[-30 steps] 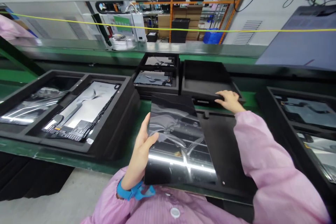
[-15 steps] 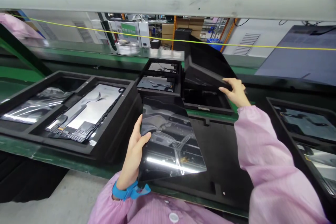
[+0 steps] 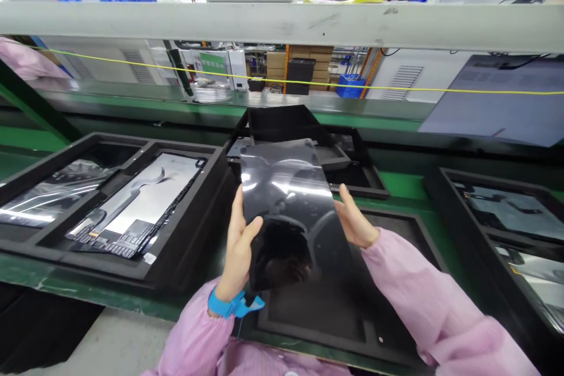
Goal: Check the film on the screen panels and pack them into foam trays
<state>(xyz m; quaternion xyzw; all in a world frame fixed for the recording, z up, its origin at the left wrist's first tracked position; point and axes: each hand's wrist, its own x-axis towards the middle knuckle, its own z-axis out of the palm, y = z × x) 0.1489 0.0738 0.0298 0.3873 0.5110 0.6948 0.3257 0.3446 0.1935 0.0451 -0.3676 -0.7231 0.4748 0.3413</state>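
A glossy black display panel (image 3: 286, 200) with a clear, rippled film on its face is held up in front of me. My left hand (image 3: 241, 241) grips its left edge, thumb on the face and fingers behind. At the panel's right edge is my right hand (image 3: 355, 220), thumb raised apart from it; its other fingers are partly hidden behind the panel, so firm contact cannot be made out. Beneath the panel lies a black foam tray (image 3: 317, 320). Behind it, another black foam tray (image 3: 282, 120) rests tilted over other trays.
To the left, a two-compartment foam tray (image 3: 176, 252) holds display panels with flex cables. Another foam tray (image 3: 462, 211) with panels stands at the right. A grey-white beam (image 3: 282, 26) and a yellow cord (image 3: 264, 79) cross above the green bench (image 3: 400, 185).
My right hand has let go of the black foam tray, now lying tilted at the back, and come to the panel's right edge. The panel has tilted and risen slightly in my left hand.
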